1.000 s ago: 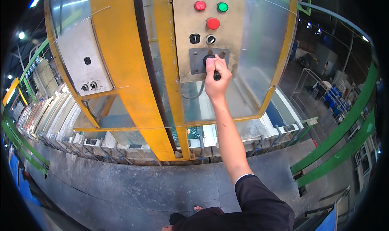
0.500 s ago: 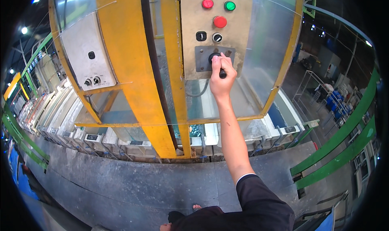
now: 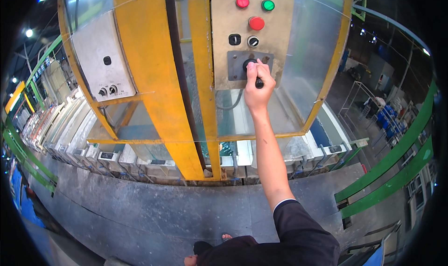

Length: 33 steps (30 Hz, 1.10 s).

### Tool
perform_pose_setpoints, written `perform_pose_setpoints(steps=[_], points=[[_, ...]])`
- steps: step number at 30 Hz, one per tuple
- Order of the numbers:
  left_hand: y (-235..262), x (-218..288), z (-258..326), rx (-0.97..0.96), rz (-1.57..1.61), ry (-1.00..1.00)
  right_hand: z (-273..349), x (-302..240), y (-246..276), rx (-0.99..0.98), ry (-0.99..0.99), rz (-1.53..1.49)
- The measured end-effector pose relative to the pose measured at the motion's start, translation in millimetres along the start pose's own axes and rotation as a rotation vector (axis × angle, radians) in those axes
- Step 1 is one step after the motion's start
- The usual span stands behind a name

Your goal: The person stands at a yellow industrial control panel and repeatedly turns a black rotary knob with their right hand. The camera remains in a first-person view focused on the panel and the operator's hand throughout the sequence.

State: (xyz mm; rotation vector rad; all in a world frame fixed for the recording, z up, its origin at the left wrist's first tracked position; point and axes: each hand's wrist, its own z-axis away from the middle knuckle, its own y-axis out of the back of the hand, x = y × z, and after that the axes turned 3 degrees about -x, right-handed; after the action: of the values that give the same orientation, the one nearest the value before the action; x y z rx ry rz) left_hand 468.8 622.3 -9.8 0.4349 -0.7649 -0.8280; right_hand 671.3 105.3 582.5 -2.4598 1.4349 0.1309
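My right hand [image 3: 259, 86] is closed round a black joystick lever [image 3: 259, 83], whose end pokes out under the fingers. The lever's round black base shows beside my thumb, on a dark grey plate [image 3: 237, 69]. That plate is fixed low on a metal control panel [image 3: 221, 28]. Above my hand sit a selector switch [image 3: 253, 41], a large red push button [image 3: 256, 23], a small red button [image 3: 242, 2] and a green button [image 3: 268, 5]. At the lower edge a bit of my left hand [image 3: 190, 260] shows beside dark clothing; its fingers cannot be made out.
A yellow steel frame [image 3: 140, 70] with clear panels carries the controls. A second switch panel [image 3: 103, 60] is at left. Behind the frame stand rows of tanks [image 3: 60, 130]. Green rails [image 3: 392, 182] rise at right above a grey walkway [image 3: 154, 205].
The panel and frame have shifted slightly right and up in view. My right hand stays closed on the lever, with little other visible movement.
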Motion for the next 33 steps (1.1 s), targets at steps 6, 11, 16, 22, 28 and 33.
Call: perform_pose_setpoints(steps=[6, 11, 16, 22, 28, 33], points=[[-6.9, -14.2, -6.4, 0.097, -0.021, -0.082, -1.4, -1.7, -3.4, 0.001, 0.008, 0.001], [-10.1, -26.6, -22.5, 0.02, -0.098, -0.04, -2.4, -4.7, -5.2, 0.006, 0.01, -0.005], [-3.2, -2.5, -3.2, 0.047, -0.095, -0.013, -1.4, -2.7, -1.8, 0.003, 0.016, 0.008], [3.1, 3.1, 3.4, 0.023, -0.039, 0.013, -2.0, -4.4, -3.4, 0.009, 0.019, 0.001], [1.6, 1.8, 2.8, 0.024, -0.003, 0.009, -0.6, -3.8, -3.3, 0.008, 0.026, -0.001], [2.0, -2.9, 2.7, 0.046, -0.002, -0.006, -3.4, -3.7, -4.1, 0.02, 0.018, -0.002]])
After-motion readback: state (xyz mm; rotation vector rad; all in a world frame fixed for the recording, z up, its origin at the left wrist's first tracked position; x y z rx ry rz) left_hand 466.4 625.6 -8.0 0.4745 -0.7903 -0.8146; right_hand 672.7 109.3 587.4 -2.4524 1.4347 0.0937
